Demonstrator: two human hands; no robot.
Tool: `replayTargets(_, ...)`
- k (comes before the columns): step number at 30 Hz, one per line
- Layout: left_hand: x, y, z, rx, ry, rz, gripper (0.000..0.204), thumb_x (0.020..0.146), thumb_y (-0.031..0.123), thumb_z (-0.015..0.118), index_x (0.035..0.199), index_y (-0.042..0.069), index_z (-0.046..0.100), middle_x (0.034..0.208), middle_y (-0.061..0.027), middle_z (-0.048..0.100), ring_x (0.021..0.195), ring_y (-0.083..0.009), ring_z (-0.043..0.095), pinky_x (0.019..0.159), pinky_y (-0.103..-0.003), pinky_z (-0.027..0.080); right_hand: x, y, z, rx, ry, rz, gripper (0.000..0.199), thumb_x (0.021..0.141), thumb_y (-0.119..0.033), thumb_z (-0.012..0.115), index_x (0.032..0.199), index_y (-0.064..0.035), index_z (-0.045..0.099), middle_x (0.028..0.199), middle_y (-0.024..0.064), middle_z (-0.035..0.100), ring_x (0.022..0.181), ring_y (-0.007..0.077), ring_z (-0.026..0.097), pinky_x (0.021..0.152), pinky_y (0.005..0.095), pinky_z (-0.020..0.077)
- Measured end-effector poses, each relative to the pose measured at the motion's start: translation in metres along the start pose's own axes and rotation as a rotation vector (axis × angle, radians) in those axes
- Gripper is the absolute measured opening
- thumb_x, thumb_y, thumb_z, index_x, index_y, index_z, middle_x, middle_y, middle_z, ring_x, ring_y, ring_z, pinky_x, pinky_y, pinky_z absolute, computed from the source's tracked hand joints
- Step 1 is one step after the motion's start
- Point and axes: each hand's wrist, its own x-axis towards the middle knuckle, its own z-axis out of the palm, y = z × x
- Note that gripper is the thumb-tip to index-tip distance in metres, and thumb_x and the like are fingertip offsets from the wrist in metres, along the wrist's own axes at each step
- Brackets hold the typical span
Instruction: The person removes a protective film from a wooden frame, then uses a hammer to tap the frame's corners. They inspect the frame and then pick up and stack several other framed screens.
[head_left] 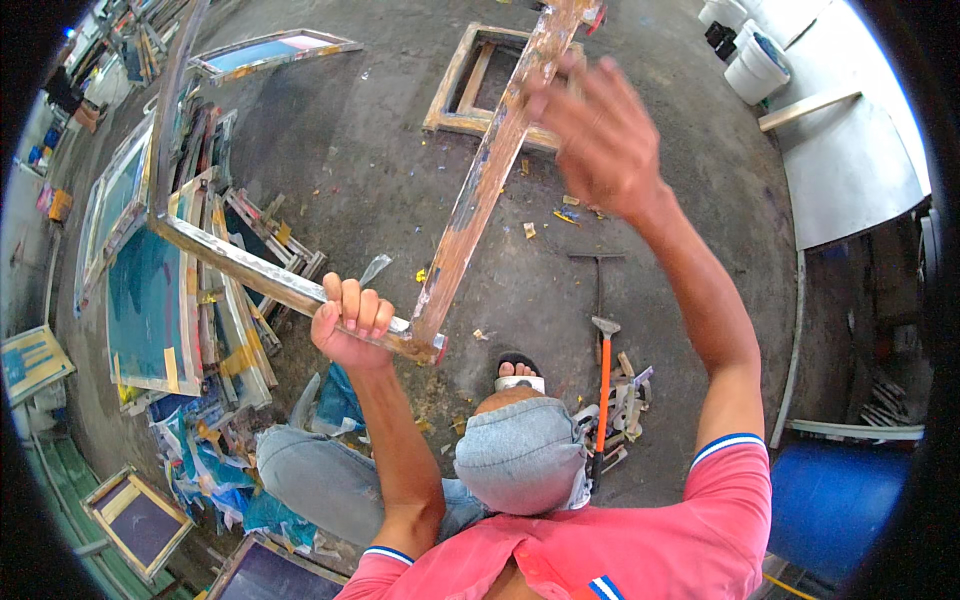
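My left hand point(351, 318) grips the lower bar of a worn wooden frame point(478, 195), close to its near corner, holding it up in front of me. The frame's wood is paint-stained and its opening is bare of mesh. My right hand point(600, 130) is raised beside the frame's right bar, fingers spread and blurred, holding nothing. I am seated, with a knee in grey jeans point(522, 452) and a sandalled foot point(519, 372) below the frame.
A stack of wooden screen frames with blue mesh point(160, 290) lies at left. Another bare frame point(470, 90) lies on the concrete floor ahead. An orange-handled hammer point(604, 380) and wood scraps sit by my foot. White buckets point(755, 65) stand at the far right.
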Motion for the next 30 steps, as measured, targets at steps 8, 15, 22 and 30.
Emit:
replayTargets(8, 0.001, -0.002, 0.003, 0.092, -0.013, -0.003, 0.023, 0.09, 0.01, 0.052, 0.077, 0.01, 0.034, 0.064, -0.0033, 0.039, 0.052, -0.0141, 0.038, 0.052, -0.033, 0.039, 0.014, -0.02, -0.003, 0.621, 0.191, 1.096, 0.023, 0.082, -0.018, 0.077, 0.091, 0.0002, 0.067, 0.076, 0.0095, 0.068, 0.067, 0.0144, 0.063, 0.065, 0.0284, 0.0518)
replayTargets(15, 0.0, -0.004, 0.011, 0.174, -0.01, 0.039, 0.023, 0.087, 0.009, 0.054, 0.076, 0.009, 0.034, 0.061, -0.0033, 0.038, 0.049, -0.0141, 0.037, 0.048, -0.033, 0.038, 0.021, -0.026, -0.008, 0.627, -0.057, 1.043, 0.029, 0.081, -0.025, 0.078, 0.082, 0.0021, 0.066, 0.066, 0.0115, 0.066, 0.059, 0.0133, 0.062, 0.056, 0.0294, 0.0494)
replayTargets(22, 0.0, 0.006, 0.016, 0.297, -0.046, 0.071, 0.023, 0.085, 0.009, 0.055, 0.076, 0.009, 0.035, 0.06, -0.0041, 0.038, 0.048, -0.0145, 0.036, 0.046, -0.034, 0.037, 0.031, -0.004, -0.018, 0.381, -0.311, 0.713, 0.019, 0.085, -0.022, 0.066, 0.086, -0.0035, 0.069, 0.072, 0.0144, 0.066, 0.061, 0.0269, 0.066, 0.059, 0.036, 0.0515)
replayTargets(30, -0.008, 0.022, 0.008, 0.32, -0.05, 0.023, 0.021, 0.085, 0.009, 0.054, 0.076, 0.009, 0.035, 0.06, -0.0044, 0.039, 0.048, -0.0146, 0.037, 0.046, -0.033, 0.037, 0.026, 0.078, -0.024, -0.349, -0.074, 0.542, 0.018, 0.085, -0.026, 0.064, 0.087, -0.0079, 0.069, 0.08, 0.012, 0.068, 0.064, 0.028, 0.066, 0.059, 0.0379, 0.0511)
